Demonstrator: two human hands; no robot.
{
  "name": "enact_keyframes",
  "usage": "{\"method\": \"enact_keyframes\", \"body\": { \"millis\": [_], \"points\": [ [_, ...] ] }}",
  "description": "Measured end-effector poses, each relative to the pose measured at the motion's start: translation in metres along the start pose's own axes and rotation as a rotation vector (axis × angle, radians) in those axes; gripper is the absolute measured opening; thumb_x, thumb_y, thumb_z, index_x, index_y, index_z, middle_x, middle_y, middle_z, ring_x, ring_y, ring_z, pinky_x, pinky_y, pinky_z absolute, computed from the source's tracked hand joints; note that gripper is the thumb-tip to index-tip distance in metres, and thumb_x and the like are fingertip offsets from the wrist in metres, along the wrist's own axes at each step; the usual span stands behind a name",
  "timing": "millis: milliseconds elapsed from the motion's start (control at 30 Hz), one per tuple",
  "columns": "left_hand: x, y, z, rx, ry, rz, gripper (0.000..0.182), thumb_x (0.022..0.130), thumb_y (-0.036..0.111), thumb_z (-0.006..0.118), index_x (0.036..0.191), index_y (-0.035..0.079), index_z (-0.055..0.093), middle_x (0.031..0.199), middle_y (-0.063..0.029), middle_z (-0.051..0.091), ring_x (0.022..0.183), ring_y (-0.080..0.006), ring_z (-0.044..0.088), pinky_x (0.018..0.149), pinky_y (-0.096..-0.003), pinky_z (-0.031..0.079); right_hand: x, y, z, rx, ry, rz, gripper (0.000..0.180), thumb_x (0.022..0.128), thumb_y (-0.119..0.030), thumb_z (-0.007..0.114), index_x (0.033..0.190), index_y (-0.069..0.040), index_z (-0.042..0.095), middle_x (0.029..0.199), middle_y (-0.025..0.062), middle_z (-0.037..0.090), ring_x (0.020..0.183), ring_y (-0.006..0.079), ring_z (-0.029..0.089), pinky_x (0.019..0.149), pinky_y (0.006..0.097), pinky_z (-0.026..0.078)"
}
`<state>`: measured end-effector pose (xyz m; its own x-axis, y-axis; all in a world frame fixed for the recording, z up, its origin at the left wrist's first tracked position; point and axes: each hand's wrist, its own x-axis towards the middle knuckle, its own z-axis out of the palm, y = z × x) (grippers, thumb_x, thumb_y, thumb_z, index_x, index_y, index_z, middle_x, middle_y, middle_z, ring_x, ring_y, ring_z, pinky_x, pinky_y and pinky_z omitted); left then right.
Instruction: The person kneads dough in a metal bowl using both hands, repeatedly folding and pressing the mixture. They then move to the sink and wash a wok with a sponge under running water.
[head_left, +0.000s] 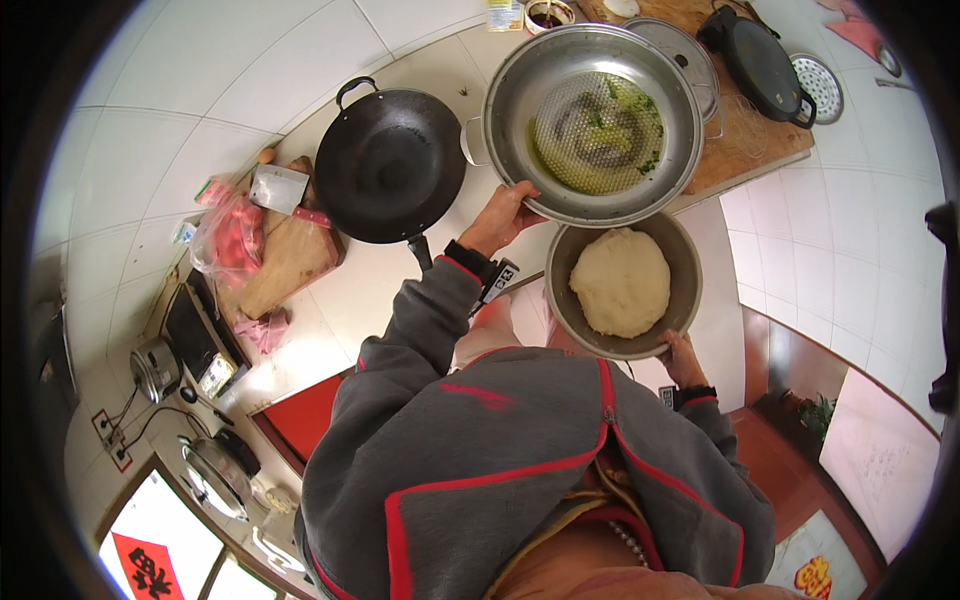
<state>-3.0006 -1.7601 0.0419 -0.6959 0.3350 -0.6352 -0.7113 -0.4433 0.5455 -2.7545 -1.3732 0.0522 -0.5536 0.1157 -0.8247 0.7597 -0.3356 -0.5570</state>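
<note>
My left hand (504, 217) grips the lower left rim of a wide stainless steel pan (592, 56), whose textured bottom holds yellowish oil and chopped green herbs. My right hand (681, 358) holds the near rim of a deep metal pot (559, 300) with a large lump of pale dough (622, 283) inside. The steel pan's near edge overlaps the pot's far rim from above. Left of the pan, a black wok (390, 166) with a loop handle and a long handle rests on the counter.
At the back right, a wooden board (780, 146) bears a metal lid (667, 45) and a black electric griddle (761, 67). A sauce bowl (549, 15) stands behind the pan. To the left are a wooden block (300, 259), a red plastic bag (234, 236) and a pink cloth (264, 330).
</note>
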Motion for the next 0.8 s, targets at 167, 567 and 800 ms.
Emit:
{"method": "enact_keyframes", "body": {
  "millis": [167,567,800],
  "points": [
    [-0.036,0.009,0.011,0.004,0.039,0.096,0.025,0.094,0.016,0.056,0.108,-0.003,0.062,0.104,-0.0094,0.067,0.094,-0.0192,0.069,0.088,-0.0353,0.060,0.099,-0.042,-0.009,-0.604,-0.243,-0.247,0.020,0.092,-0.016,0.062,0.106,-0.005,0.054,0.110,0.0093,0.055,0.099,0.0249,0.061,0.091,0.0408,0.055],
    [-0.097,-0.038,0.032,-0.088,0.548,0.169,0.037,0.095,0.019,0.057,0.123,-0.005,0.051,0.112,-0.0128,0.061,0.100,-0.0243,0.066,0.088,-0.0413,0.059,0.271,-0.189,0.061,-1.352,-0.827,-0.782,0.027,0.085,-0.004,0.072,0.107,-0.007,0.058,0.107,0.0118,0.066,0.102,0.0325,0.064,0.089,0.0418,0.051],
    [-0.147,-0.065,0.045,-0.241,0.738,0.274,0.027,0.091,0.014,0.061,0.110,-0.004,0.064,0.098,-0.0108,0.070,0.086,-0.0203,0.070,0.075,-0.0336,0.061,0.293,-0.216,0.113,-0.872,-0.357,-0.186,0.041,0.096,-0.038,0.067,0.100,0.003,0.061,0.102,0.0103,0.065,0.098,0.0195,0.066,0.082,0.0434,0.057]
  ]
}}
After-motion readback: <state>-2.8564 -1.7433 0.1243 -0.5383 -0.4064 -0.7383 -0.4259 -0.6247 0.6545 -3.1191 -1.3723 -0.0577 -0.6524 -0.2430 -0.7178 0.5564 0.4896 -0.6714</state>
